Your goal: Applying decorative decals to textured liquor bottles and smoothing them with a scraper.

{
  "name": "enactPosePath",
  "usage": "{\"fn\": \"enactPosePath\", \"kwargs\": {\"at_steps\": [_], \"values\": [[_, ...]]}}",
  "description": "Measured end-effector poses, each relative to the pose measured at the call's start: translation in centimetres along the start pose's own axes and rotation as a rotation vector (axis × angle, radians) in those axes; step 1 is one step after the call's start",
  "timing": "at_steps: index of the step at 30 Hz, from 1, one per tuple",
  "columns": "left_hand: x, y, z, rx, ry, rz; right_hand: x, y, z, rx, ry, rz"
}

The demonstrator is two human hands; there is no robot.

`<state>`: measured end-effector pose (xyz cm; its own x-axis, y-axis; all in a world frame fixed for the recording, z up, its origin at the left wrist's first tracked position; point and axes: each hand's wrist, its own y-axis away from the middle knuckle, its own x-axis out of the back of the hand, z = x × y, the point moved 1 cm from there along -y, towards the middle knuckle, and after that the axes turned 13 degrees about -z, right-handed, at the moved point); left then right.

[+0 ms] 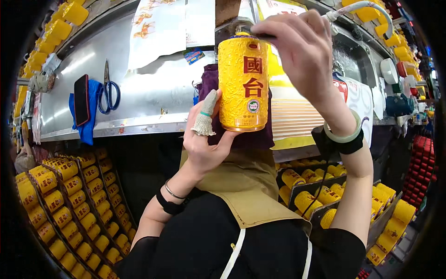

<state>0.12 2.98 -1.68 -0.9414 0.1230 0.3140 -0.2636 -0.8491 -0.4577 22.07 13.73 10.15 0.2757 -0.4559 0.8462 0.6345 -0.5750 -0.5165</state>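
Observation:
A yellow embossed bottle (232,83) with red characters on its front stands upright over a folded purple cloth (210,76). My left hand (206,149) is closed around its lower left side. A knitted grey finger cover (204,116) with a green band sits on one of that hand's fingers. Up at the bottle's neck, my right hand (302,51) is closed on a thin dark tool (264,36). The tool's tip is by the bottle's mouth, and most of its handle is hidden in my fingers.
On the metal bench (153,109) at left lie blue-handled scissors (110,93) and a phone (81,100) on a blue cloth (93,128). A striped yellow cloth (292,116) lies at right. Racks of yellow bottles (60,216) stand below on both sides. A pale hose (362,5) arcs at upper right.

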Motion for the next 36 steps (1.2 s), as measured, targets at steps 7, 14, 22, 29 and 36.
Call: {"fn": "enactPosePath", "kwargs": {"at_steps": [7,14,22,29,36], "values": [[1.0,1.0,-0.6,0.026,-0.09,-0.105,0.6,2.0,-5.6,0.07,-0.516,-0.226],[0.8,0.8,-0.9,0.048,0.036,-0.095,-1.4,4.1,-2.4,0.158,-0.279,-0.034],[1.4,0.9,-1.3,0.05,0.029,-0.175,-1.1,4.1,-2.5,-0.429,-0.349,0.126],[0.5,1.4,-1.6,0.08,0.066,-0.15,0.8,8.4,-9.4,0.048,-0.29,-0.04],[0.8,2.0,-1.5,0.119,0.04,-0.157,1.2,10.1,-11.9,-0.271,-0.401,0.154]]}}
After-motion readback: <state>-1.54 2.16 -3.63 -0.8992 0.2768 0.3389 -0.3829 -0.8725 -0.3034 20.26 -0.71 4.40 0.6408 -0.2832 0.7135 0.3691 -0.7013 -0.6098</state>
